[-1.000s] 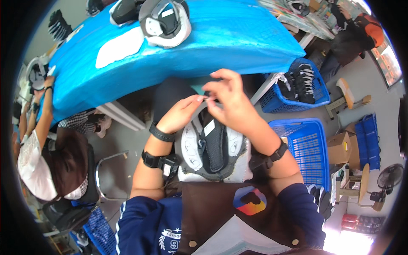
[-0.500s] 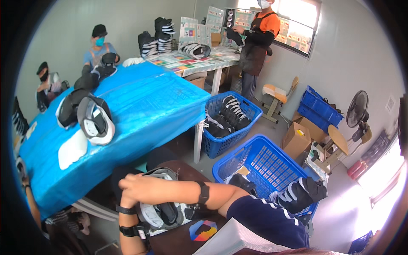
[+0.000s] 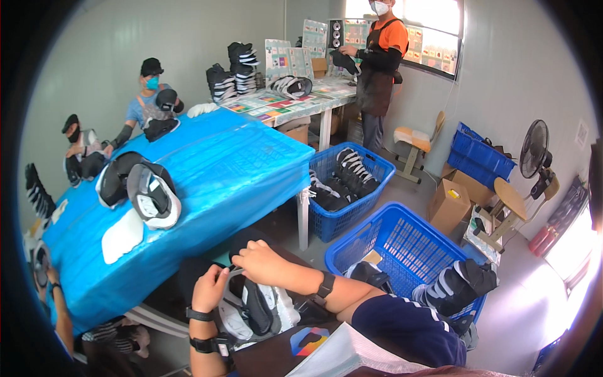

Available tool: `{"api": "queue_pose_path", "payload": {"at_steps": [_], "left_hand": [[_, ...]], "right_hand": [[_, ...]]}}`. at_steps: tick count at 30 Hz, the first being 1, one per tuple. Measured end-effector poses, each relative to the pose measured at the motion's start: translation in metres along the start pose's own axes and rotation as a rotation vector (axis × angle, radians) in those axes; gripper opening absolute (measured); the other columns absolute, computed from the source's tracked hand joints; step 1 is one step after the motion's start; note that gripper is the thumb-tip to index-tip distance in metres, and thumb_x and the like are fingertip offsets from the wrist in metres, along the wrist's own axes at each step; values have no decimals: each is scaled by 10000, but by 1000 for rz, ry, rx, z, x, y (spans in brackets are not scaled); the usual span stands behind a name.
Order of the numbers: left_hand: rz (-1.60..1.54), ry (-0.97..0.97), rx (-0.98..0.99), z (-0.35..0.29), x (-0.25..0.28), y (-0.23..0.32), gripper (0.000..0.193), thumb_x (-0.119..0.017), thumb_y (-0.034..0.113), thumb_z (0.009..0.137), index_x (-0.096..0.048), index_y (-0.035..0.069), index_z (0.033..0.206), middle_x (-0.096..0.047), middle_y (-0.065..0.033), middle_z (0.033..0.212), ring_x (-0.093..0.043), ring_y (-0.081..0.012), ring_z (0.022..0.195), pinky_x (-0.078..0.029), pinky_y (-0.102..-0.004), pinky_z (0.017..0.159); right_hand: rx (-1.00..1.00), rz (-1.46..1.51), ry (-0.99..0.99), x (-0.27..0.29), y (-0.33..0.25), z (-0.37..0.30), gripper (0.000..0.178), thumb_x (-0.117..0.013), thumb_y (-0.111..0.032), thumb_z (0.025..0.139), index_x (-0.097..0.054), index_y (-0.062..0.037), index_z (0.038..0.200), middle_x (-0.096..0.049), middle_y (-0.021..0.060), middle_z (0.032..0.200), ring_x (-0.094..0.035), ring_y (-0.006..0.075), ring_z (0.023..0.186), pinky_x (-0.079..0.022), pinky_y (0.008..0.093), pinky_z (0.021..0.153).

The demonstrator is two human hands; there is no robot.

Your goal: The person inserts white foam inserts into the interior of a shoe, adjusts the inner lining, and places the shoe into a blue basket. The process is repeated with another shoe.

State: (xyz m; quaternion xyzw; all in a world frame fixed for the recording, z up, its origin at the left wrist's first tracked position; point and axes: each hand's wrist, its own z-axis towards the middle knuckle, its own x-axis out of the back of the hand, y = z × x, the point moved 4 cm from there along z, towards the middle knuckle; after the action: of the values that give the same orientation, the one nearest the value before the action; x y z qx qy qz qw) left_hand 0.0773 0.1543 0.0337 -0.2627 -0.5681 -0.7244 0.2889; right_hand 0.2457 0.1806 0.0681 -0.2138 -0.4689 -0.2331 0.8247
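Note:
A white, grey and black shoe upper lies in my lap over a brown apron, its opening facing up. At its far edge my left hand is closed, thumb and fingers pinching the rim. Close beside it, my right hand is also closed, bent fingers gripping the same edge; its arm crosses over the upper. A thin dark strip of the edge shows between the two hands. Part of the upper is hidden behind my hands and forearms. Both my wrists wear black bands.
A blue-covered table stands ahead left, bearing shoe uppers and a white pad. Blue baskets with uppers stand right. Several people work around the table; one stands behind. A fan and stools are farther right.
My hands were together, the right covering the left; now they are slightly apart along the upper's edge. The view has shifted slightly. A seated co-worker has raised a dark upper.

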Motion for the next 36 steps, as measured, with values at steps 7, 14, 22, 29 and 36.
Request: {"api": "queue_pose_path", "payload": {"at_steps": [7, 14, 22, 29, 36], "left_hand": [[168, -68, -50, 7, 2, 16, 360, -608, 377, 860, -566, 34, 760, -616, -169, 669, -612, -371, 675, -451, -440, 563], [260, -202, -89, 24, 5, 18, 406, -632, 436, 813, -626, 37, 739, -616, -170, 660, -609, -369, 657, -460, -441, 566], [272, -231, -257, 33, 1, 19, 245, -589, 282, 865, -648, 48, 825, -636, -180, 735, -624, -360, 710, -488, -445, 622], [426, -220, -362, 40, -7, 21, 191, -563, 241, 870, -640, 68, 897, -650, -171, 777, -630, -358, 730, -498, -455, 634], [339, -189, -409, 34, -8, 16, 253, -584, 284, 867, -642, 44, 921, -648, -178, 803, -614, -380, 736, -493, -449, 643]], "right_hand": [[28, -136, -19, -12, 0, -12, 92, -573, -142, 761, -619, -106, 832, -603, 24, 792, -547, 223, 827, -388, 355, 722], [12, -207, -136, -21, 5, -19, 129, -560, -174, 760, -669, -115, 724, -628, 20, 752, -553, 206, 823, -387, 351, 724], [-20, 25, -162, -27, 14, -12, 112, -611, -180, 740, -670, -99, 689, -645, 69, 704, -593, 262, 761, -425, 391, 682], [-74, 30, -369, -33, 10, -5, 109, -600, -166, 771, -673, -93, 737, -646, 107, 711, -626, 301, 746, -438, 435, 680], [-44, 15, -195, -33, 6, -10, 92, -602, -136, 708, -668, -73, 712, -651, 97, 707, -628, 287, 735, -427, 425, 670]]}}
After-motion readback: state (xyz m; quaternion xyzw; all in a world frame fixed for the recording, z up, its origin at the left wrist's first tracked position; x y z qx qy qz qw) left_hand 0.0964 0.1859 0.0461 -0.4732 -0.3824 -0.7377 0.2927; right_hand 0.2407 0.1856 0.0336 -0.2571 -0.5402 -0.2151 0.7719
